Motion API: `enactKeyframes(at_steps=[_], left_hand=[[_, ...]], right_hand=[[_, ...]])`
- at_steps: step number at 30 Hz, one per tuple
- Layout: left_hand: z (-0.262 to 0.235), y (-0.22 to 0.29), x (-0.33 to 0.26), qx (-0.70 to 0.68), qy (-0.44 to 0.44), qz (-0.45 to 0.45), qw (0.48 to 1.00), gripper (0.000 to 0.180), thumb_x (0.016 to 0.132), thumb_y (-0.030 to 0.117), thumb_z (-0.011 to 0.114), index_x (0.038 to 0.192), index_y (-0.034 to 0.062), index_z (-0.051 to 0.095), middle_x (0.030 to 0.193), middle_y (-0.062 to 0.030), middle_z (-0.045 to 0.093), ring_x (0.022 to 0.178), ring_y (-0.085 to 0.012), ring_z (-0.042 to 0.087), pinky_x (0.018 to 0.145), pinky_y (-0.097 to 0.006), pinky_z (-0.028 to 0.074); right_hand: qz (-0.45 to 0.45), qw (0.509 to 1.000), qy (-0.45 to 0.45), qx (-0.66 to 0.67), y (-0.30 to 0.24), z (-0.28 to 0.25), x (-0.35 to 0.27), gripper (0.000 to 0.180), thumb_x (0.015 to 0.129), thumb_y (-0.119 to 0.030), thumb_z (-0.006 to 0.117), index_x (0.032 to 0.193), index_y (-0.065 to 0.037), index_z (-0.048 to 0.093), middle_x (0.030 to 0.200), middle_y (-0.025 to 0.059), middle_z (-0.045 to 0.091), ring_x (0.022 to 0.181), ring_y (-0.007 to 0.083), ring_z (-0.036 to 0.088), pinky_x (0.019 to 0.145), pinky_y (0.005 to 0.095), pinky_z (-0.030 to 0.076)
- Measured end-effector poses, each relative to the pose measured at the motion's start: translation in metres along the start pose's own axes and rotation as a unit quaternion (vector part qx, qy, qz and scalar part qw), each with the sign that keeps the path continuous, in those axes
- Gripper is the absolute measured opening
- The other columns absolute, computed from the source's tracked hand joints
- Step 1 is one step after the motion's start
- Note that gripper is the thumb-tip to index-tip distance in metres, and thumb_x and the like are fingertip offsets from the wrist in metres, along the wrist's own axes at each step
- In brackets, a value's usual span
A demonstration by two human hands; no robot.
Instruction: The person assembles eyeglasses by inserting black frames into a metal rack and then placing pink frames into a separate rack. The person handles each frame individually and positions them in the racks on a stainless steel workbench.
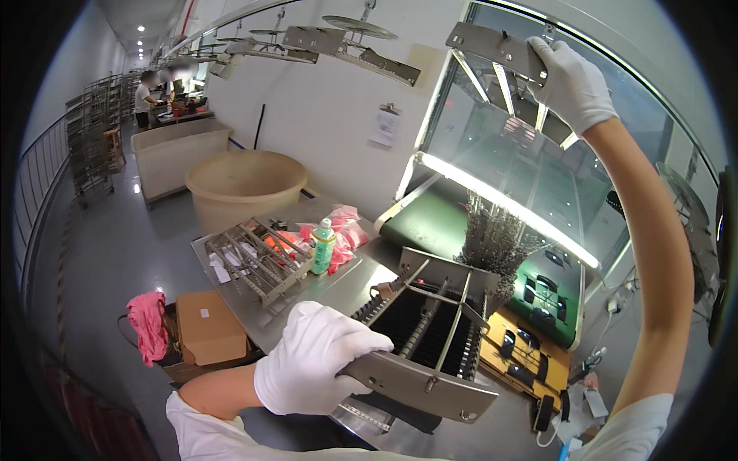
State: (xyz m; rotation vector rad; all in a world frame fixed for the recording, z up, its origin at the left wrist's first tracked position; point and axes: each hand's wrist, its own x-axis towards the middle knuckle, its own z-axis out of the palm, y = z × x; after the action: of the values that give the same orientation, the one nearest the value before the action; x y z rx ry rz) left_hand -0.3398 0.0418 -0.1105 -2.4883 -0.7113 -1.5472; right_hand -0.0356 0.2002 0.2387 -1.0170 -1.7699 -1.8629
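My left hand (319,359), in a white glove, is closed round the near end plate of a metal rack (427,388). Rods and toothed bars run lengthwise through this rack, with dark thin pieces (411,323) lined up between them. Raised at the upper right, my gloved right hand (573,86) grips the end of a second metal rack (492,46), up at the overhead rail. Its palm side is turned away, so the fingertips are partly hidden. Beyond the lower rack stands a dense bundle of thin dark wire-like stems (496,238).
A steel table (307,303) bears another rack (261,261) and a green bottle (323,246). Dark spectacle-like parts lie on a green conveyor (430,219) and a yellow board (500,361). Left are a round tub (246,180) and cardboard box (209,326). People work far back.
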Motion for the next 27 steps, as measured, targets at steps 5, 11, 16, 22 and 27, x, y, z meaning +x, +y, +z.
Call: enactKeyframes(at_steps=[5, 11, 16, 22, 27], left_hand=[[0.013, -0.007, 0.008, 0.014, 0.006, 0.025, 1.000, 0.065, 0.056, 0.015, 0.089, 0.117, 0.0157, 0.067, 0.097, 0.0027, 0.064, 0.088, -0.0214, 0.058, 0.084, -0.039, 0.034], [0.029, -0.020, 0.048, 0.037, 0.026, 0.066, 0.997, 0.075, 0.047, 0.014, 0.093, 0.116, 0.0147, 0.064, 0.102, -0.0007, 0.065, 0.094, -0.0252, 0.059, 0.089, -0.043, 0.037], [0.032, -0.041, 0.119, 0.074, 0.047, 0.152, 0.985, 0.078, 0.045, 0.009, 0.092, 0.117, 0.0129, 0.062, 0.107, -0.0044, 0.065, 0.099, -0.0294, 0.060, 0.093, -0.045, 0.040], [0.059, -0.073, 0.249, 0.113, 0.119, 0.238, 0.957, 0.069, 0.051, 0.008, 0.087, 0.116, 0.0105, 0.063, 0.108, -0.0090, 0.066, 0.105, -0.0342, 0.060, 0.098, -0.045, 0.042], [0.088, -0.079, 0.331, 0.163, 0.131, 0.203, 0.957, 0.069, 0.062, 0.015, 0.090, 0.123, 0.0145, 0.061, 0.112, -0.0071, 0.064, 0.112, -0.0299, 0.058, 0.103, -0.044, 0.038]], right_hand=[[-0.047, 0.996, 0.029, 0.065, -0.014, -0.053, -0.056, 0.082, 0.072, -0.014, 0.084, 0.148, -0.018, 0.053, 0.097, 0.0135, 0.062, 0.080, 0.0345, 0.065, 0.072, 0.0444, 0.055], [0.106, 0.983, -0.009, 0.147, -0.009, -0.124, -0.182, 0.088, 0.069, -0.006, 0.086, 0.150, -0.015, 0.054, 0.095, 0.0146, 0.061, 0.076, 0.0288, 0.060, 0.069, 0.0381, 0.053], [0.304, 0.945, -0.029, 0.121, -0.018, -0.194, -0.271, 0.090, 0.067, 0.003, 0.081, 0.151, -0.011, 0.052, 0.104, 0.0062, 0.059, 0.082, 0.0212, 0.058, 0.075, 0.0335, 0.051], [0.383, 0.916, -0.088, 0.078, -0.006, -0.263, -0.358, 0.091, 0.065, 0.005, 0.077, 0.151, -0.004, 0.050, 0.110, 0.0104, 0.058, 0.097, 0.0269, 0.061, 0.089, 0.0363, 0.051], [0.403, 0.905, -0.119, 0.061, -0.007, -0.298, -0.405, 0.094, 0.061, 0.006, 0.065, 0.153, -0.002, 0.047, 0.103, 0.0131, 0.054, 0.093, 0.0310, 0.058, 0.089, 0.0360, 0.048]])
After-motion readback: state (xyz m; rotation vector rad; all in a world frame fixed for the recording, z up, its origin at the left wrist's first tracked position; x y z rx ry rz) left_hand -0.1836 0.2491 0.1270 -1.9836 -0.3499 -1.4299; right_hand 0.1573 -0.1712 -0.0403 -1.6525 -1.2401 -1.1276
